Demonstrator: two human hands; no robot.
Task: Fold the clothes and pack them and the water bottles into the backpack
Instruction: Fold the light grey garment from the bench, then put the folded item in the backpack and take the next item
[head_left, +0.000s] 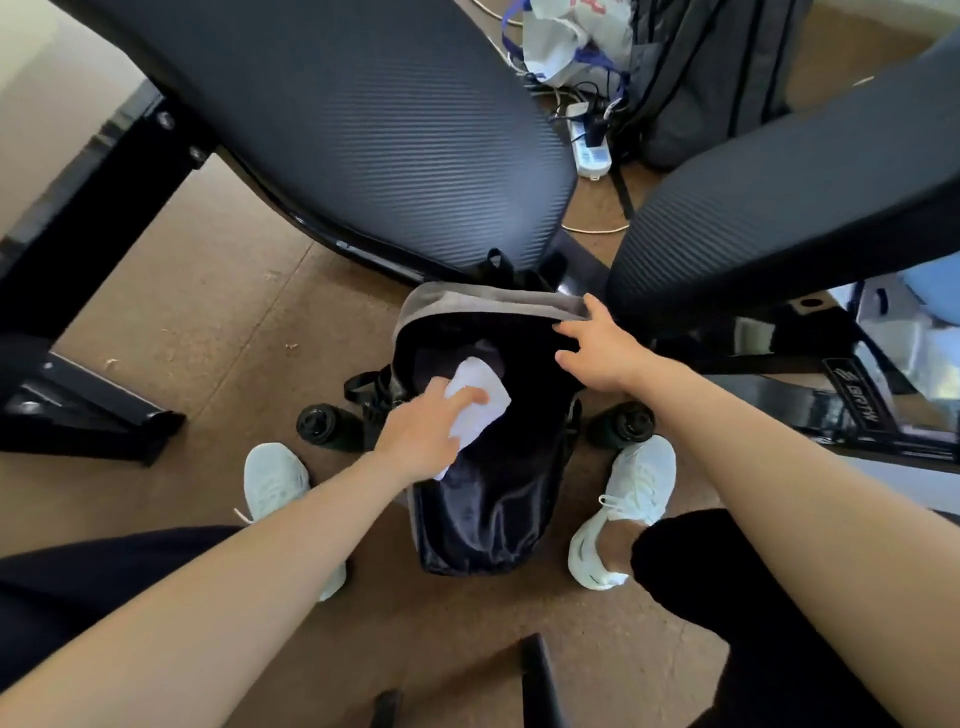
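A grey and black backpack (483, 514) stands open on the floor between my feet. My left hand (421, 436) holds a folded white cloth (483, 395) down inside the opening, on top of dark clothing. My right hand (597, 348) grips the grey upper rim of the backpack at its right side, holding it open. One dark water bottle (319, 423) stands on the floor left of the backpack. A second dark water bottle (626, 423) stands to its right, by my right shoe.
Two black office chairs (363, 119) crowd the space just beyond the backpack. A black desk leg (78, 405) is at the left. A power strip with cables (589, 140), a white bag and a dark backpack lie at the back.
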